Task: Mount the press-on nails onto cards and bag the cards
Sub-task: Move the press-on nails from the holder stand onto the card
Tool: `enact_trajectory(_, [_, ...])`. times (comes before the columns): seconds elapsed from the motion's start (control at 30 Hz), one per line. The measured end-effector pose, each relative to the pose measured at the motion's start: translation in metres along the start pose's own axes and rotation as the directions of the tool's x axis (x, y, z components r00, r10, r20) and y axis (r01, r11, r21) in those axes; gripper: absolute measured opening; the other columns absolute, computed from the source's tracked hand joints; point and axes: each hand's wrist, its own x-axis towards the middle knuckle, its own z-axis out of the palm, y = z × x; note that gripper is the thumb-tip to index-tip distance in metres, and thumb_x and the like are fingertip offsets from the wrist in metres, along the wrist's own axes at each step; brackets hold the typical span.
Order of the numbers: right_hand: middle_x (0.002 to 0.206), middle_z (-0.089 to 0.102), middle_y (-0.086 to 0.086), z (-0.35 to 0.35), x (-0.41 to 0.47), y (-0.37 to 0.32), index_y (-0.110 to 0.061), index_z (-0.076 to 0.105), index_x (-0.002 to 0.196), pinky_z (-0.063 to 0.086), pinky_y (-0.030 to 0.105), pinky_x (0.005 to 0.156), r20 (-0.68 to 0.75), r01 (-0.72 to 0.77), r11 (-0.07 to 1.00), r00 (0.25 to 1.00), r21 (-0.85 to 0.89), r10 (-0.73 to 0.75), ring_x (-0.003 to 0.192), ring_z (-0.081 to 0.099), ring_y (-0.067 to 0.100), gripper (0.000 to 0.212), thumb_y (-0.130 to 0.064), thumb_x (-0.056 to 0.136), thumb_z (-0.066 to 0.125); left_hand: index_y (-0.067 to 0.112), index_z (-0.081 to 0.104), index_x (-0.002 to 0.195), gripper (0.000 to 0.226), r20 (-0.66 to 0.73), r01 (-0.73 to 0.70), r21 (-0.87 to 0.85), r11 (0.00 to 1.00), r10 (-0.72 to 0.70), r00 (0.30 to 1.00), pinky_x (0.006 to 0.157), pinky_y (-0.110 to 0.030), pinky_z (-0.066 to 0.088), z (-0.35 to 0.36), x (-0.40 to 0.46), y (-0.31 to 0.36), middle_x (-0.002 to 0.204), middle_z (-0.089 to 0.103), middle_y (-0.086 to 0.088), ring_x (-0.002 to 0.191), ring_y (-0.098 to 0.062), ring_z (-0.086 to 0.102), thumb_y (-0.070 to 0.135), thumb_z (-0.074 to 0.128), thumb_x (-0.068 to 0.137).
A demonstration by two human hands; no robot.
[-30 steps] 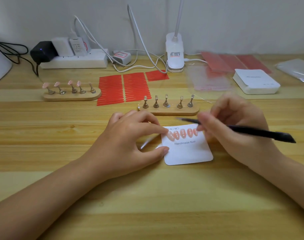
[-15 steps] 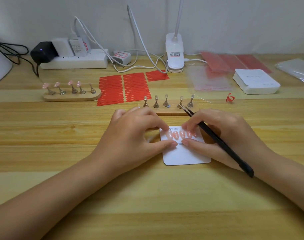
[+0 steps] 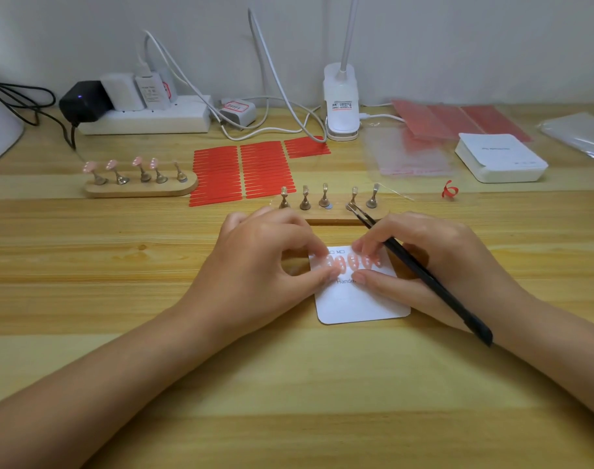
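A white card (image 3: 359, 302) lies on the wooden table with a row of pink press-on nails (image 3: 353, 263) across its top. My left hand (image 3: 261, 265) pinches the leftmost nails between forefinger and thumb. My right hand (image 3: 427, 262) holds black tweezers (image 3: 424, 275) and presses its fingertips on the right-hand nails. Just behind the hands stands a wooden holder (image 3: 326, 203) with bare metal pegs. A second holder (image 3: 139, 177) at the left carries pink nails on pegs.
Red adhesive strip sheets (image 3: 241, 174) lie behind the holders. A stack of white cards (image 3: 502, 159), clear bags (image 3: 407, 154) and red sheets (image 3: 458, 120) sit at back right. A curled red scrap (image 3: 449, 190), a lamp base (image 3: 341, 103) and a power strip (image 3: 143, 120) with cables are also there.
My right hand swung the tweezers from pointing sideways to lying along the hand and came down onto the right nails. My left hand slid slightly forward onto the left nails.
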Motion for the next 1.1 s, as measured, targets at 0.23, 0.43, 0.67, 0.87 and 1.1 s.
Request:
enact_trajectory(0.23, [0.077, 0.067, 0.002, 0.0001, 0.0, -0.0004, -0.017, 0.067, 0.083, 0.049, 0.04, 0.059, 0.006, -0.006, 1.0, 1.0, 0.011, 0.005, 0.074, 0.062, 0.024, 0.019, -0.032, 0.072, 0.071, 0.024, 0.072, 0.075, 0.012, 0.025, 0.018, -0.121, 0.992, -0.015, 1.0, 0.086, -0.049, 0.042, -0.0016, 0.0001, -0.0002, 0.08, 0.062, 0.015, 0.084, 0.001, 0.055, 0.034, 0.077, 0.072])
enact_trajectory(0.43, [0.079, 0.068, 0.0, 0.0013, 0.0001, 0.001, -0.022, 0.064, 0.082, 0.046, 0.034, 0.061, 0.002, -0.025, 1.0, 1.0, 0.012, 0.025, 0.076, 0.062, 0.021, 0.018, -0.035, 0.072, 0.07, 0.025, 0.072, 0.073, 0.009, 0.051, 0.07, -0.145, 0.987, -0.063, 0.997, 0.088, -0.048, 0.042, -0.0028, 0.0024, 0.0018, 0.079, 0.061, 0.017, 0.081, 0.004, 0.055, 0.032, 0.077, 0.069])
enact_trajectory(0.67, [0.079, 0.07, -0.003, 0.0024, 0.001, -0.0003, -0.018, 0.067, 0.081, 0.046, 0.035, 0.064, -0.017, 0.027, 1.0, 0.999, 0.005, -0.027, 0.075, 0.063, 0.019, 0.016, -0.031, 0.074, 0.071, 0.025, 0.071, 0.073, 0.018, 0.039, 0.003, -0.049, 0.999, -0.001, 0.999, 0.088, -0.043, 0.039, -0.0024, 0.0, 0.0012, 0.08, 0.06, 0.014, 0.08, 0.002, 0.054, 0.044, 0.072, 0.074])
enact_trajectory(0.87, [0.08, 0.069, -0.005, 0.002, 0.0006, -0.0002, -0.015, 0.07, 0.084, 0.047, 0.035, 0.065, -0.004, 0.03, 1.0, 1.0, -0.008, -0.03, 0.076, 0.062, 0.018, 0.019, -0.032, 0.075, 0.07, 0.026, 0.07, 0.072, 0.014, 0.002, 0.015, -0.006, 1.0, -0.015, 1.0, 0.08, -0.03, 0.025, 0.0004, -0.0014, 0.0004, 0.08, 0.059, 0.015, 0.082, 0.002, 0.05, 0.038, 0.068, 0.079])
enact_trajectory(1.1, [0.08, 0.07, -0.005, 0.0026, 0.0008, 0.0001, -0.016, 0.07, 0.082, 0.049, 0.037, 0.064, -0.014, 0.039, 0.999, 0.999, -0.002, -0.039, 0.076, 0.063, 0.019, 0.017, -0.032, 0.075, 0.07, 0.028, 0.071, 0.07, 0.011, 0.033, 0.017, 0.058, 0.998, -0.019, 0.999, 0.072, -0.025, 0.016, -0.003, 0.0006, 0.0023, 0.08, 0.06, 0.017, 0.083, -0.001, 0.051, 0.037, 0.069, 0.077])
